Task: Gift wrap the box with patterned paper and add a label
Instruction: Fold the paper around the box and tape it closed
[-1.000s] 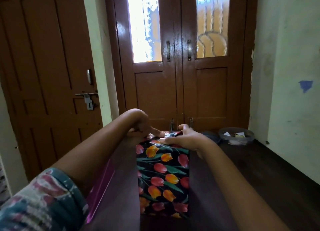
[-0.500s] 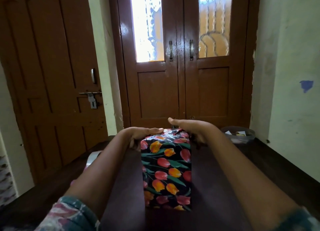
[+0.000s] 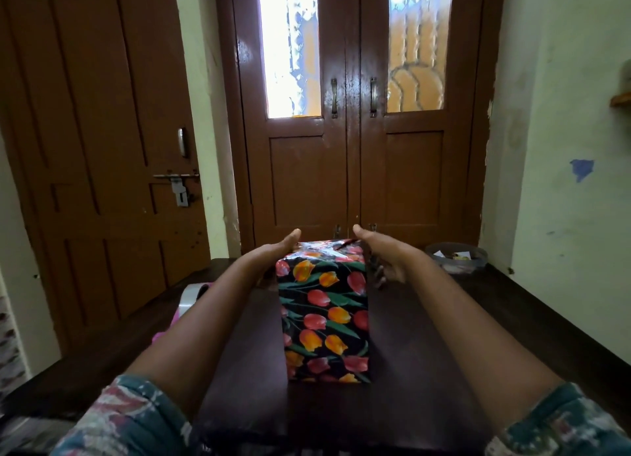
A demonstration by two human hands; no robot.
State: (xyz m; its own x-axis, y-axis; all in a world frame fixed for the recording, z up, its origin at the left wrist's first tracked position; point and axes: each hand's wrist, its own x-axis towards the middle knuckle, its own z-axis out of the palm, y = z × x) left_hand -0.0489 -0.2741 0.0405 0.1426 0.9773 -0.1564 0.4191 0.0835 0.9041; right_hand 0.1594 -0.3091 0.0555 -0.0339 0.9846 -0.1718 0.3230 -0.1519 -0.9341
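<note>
A box wrapped in black paper with red and orange tulips [image 3: 324, 312] lies lengthwise on the dark table [image 3: 426, 336] in front of me. Its far end shows crumpled, shiny folds of paper. My left hand [image 3: 273, 254] lies against the box's far left corner, fingers straight, thumb pointing up. My right hand [image 3: 382, 257] is at the far right corner, thumb up, fingers loosely bent down beside the box's side. Neither hand holds anything. No label is in view.
A tape roll [image 3: 191, 297] and something pink [image 3: 164, 332] lie left of my left forearm. A clear bowl with scraps [image 3: 456, 256] stands at the table's far right. Brown double doors rise behind the table, a wall stands to the right.
Both hands have left the folded far end of the box and moved apart to its two far corners, fingers now opened. The view has tilted up a little.
</note>
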